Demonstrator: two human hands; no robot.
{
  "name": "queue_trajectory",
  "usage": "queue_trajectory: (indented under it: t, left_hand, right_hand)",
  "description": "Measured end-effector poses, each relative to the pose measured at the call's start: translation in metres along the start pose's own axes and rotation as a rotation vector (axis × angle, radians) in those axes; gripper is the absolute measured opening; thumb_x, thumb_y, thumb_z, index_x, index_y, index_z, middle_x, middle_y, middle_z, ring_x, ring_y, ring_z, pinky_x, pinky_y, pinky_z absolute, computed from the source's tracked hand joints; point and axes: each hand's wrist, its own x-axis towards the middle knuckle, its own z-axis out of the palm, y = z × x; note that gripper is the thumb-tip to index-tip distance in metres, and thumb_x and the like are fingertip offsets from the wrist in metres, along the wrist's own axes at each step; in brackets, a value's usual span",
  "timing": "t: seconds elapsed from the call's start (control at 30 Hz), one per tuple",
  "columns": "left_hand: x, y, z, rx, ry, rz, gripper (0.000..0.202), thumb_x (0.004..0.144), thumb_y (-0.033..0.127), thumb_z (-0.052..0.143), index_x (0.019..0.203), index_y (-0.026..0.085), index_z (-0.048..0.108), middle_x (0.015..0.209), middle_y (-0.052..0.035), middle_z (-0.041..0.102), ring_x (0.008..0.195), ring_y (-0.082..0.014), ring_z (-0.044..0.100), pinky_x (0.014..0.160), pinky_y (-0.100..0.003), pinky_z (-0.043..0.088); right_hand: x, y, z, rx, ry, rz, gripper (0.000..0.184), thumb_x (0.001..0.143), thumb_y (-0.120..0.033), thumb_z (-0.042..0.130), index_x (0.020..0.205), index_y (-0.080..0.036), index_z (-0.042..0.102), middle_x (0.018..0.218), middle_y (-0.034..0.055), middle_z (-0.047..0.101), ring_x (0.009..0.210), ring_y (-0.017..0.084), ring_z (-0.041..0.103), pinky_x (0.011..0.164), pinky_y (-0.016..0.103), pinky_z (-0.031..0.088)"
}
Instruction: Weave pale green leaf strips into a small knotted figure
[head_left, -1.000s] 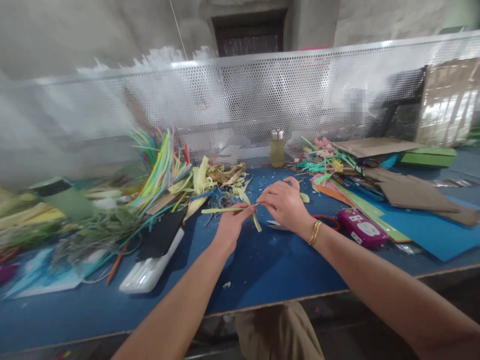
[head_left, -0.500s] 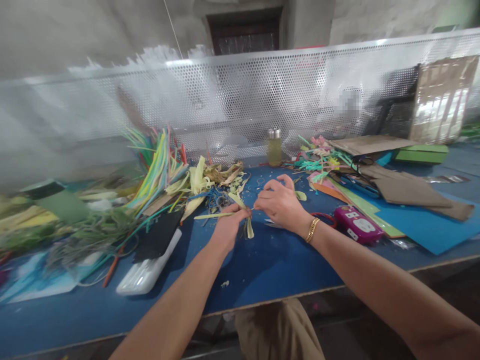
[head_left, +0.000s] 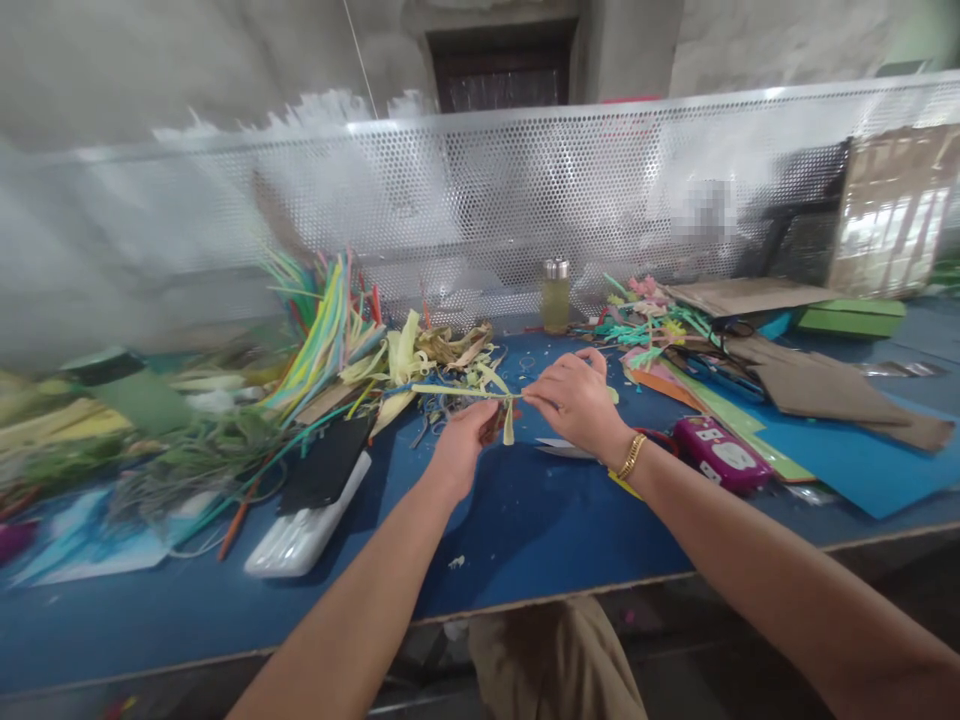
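Observation:
Pale green strips of what looks like corn husk [head_left: 454, 391] cross between my two hands above the blue table [head_left: 510, 540]. My left hand [head_left: 463, 442] is closed, thumb and fingers pinching the strips near their middle; one short piece hangs down beside the thumb. With fingertips pressed together, my right hand [head_left: 577, 398] grips the right end of the strips. Under my right wrist lies a pair of scissors [head_left: 564, 449], blades pointing left and handles partly hidden. A heap of dried corn husks [head_left: 405, 352] sits just beyond my left hand.
Coloured pipe cleaners [head_left: 319, 330] and tangled greenery crowd the left. A black-and-white case [head_left: 300, 535] lies nearer. Behind stands a lidded bottle [head_left: 556, 300] against a perforated metal screen [head_left: 517, 200]. To the right are a purple power socket [head_left: 720, 455], blue card [head_left: 862, 470] and brown cardboard [head_left: 810, 385].
Both hands have risen slightly, and the long strip now runs level across to the right fingertips. The right hand's fingers have closed together more. The scissor blades show more; the view has shifted slightly.

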Motion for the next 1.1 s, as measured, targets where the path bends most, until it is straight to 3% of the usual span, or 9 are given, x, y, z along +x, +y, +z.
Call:
queue_trajectory:
  t: [0.23, 0.37, 0.43, 0.53, 0.6, 0.73, 0.93, 1.1]
  left_hand:
    - [0.003, -0.003, 0.001, 0.158, 0.067, 0.221, 0.021, 0.068, 0.035, 0.076, 0.082, 0.019, 0.077, 0.091, -0.0067, 0.075, 0.098, -0.0255, 0.064, 0.093, -0.036, 0.044]
    - [0.004, -0.006, 0.000, 0.197, 0.078, 0.250, 0.022, 0.071, 0.033, 0.075, 0.086, 0.017, 0.073, 0.085, -0.0050, 0.073, 0.084, -0.0214, 0.064, 0.083, -0.033, 0.046]
    - [0.003, -0.006, 0.000, 0.280, 0.090, 0.314, 0.019, 0.071, 0.028, 0.075, 0.085, 0.018, 0.069, 0.079, -0.0022, 0.070, 0.075, -0.0183, 0.063, 0.074, -0.030, 0.046]
    - [0.000, -0.006, 0.000, 0.472, 0.082, 0.476, 0.017, 0.072, 0.016, 0.069, 0.088, 0.019, 0.066, 0.077, 0.0004, 0.068, 0.071, -0.0160, 0.060, 0.068, -0.027, 0.045]
    - [-0.001, -0.006, 0.000, 0.597, 0.040, 0.569, 0.017, 0.076, 0.013, 0.062, 0.091, 0.020, 0.068, 0.084, -0.0014, 0.070, 0.078, -0.0176, 0.062, 0.073, -0.029, 0.046]
    - [0.000, -0.007, -0.004, 0.758, 0.000, 0.699, 0.015, 0.085, 0.020, 0.058, 0.087, 0.020, 0.072, 0.092, -0.0059, 0.072, 0.087, -0.0212, 0.064, 0.081, -0.034, 0.048]
    - [0.002, -0.009, -0.007, 0.780, 0.022, 0.816, 0.011, 0.084, 0.024, 0.063, 0.081, 0.021, 0.072, 0.086, -0.0059, 0.072, 0.084, -0.0209, 0.064, 0.082, -0.035, 0.048]
    - [0.002, -0.009, -0.005, 0.768, 0.023, 0.781, 0.005, 0.078, 0.020, 0.066, 0.075, 0.020, 0.070, 0.080, -0.0040, 0.071, 0.077, -0.0197, 0.062, 0.076, -0.034, 0.048]
  right_hand:
    - [-0.001, -0.009, -0.001, 0.011, -0.019, -0.006, 0.021, 0.093, -0.035, 0.055, 0.086, -0.026, 0.073, 0.080, -0.0004, 0.070, 0.087, 0.019, 0.053, 0.096, 0.043, 0.020]
    - [0.000, -0.013, -0.002, 0.038, 0.062, 0.019, 0.026, 0.090, -0.042, 0.058, 0.105, -0.025, 0.071, 0.098, 0.0035, 0.070, 0.095, 0.021, 0.053, 0.092, 0.041, 0.023]
    - [0.000, -0.016, -0.001, 0.048, 0.092, 0.006, 0.030, 0.090, -0.044, 0.058, 0.110, -0.025, 0.070, 0.097, 0.0040, 0.070, 0.093, 0.021, 0.053, 0.090, 0.040, 0.024]
    - [0.000, -0.023, -0.001, 0.072, 0.091, -0.061, 0.024, 0.092, -0.041, 0.057, 0.104, -0.027, 0.072, 0.085, 0.0019, 0.069, 0.085, 0.019, 0.052, 0.087, 0.039, 0.023]
    - [0.000, -0.027, -0.001, 0.103, 0.077, -0.111, 0.021, 0.094, -0.036, 0.054, 0.095, -0.026, 0.073, 0.078, 0.0004, 0.069, 0.081, 0.017, 0.051, 0.086, 0.039, 0.023]
    - [-0.002, -0.032, 0.000, 0.135, 0.090, -0.126, 0.025, 0.096, -0.031, 0.050, 0.084, -0.022, 0.071, 0.077, -0.0004, 0.069, 0.078, 0.016, 0.051, 0.087, 0.038, 0.023]
    - [-0.004, -0.037, 0.001, 0.131, 0.102, -0.128, 0.022, 0.095, -0.026, 0.049, 0.087, -0.020, 0.068, 0.076, 0.0005, 0.068, 0.077, 0.016, 0.052, 0.086, 0.038, 0.024]
    - [-0.005, -0.038, 0.001, 0.131, 0.136, -0.138, 0.025, 0.096, -0.028, 0.047, 0.082, -0.019, 0.066, 0.074, 0.0014, 0.066, 0.074, 0.015, 0.051, 0.084, 0.037, 0.025]
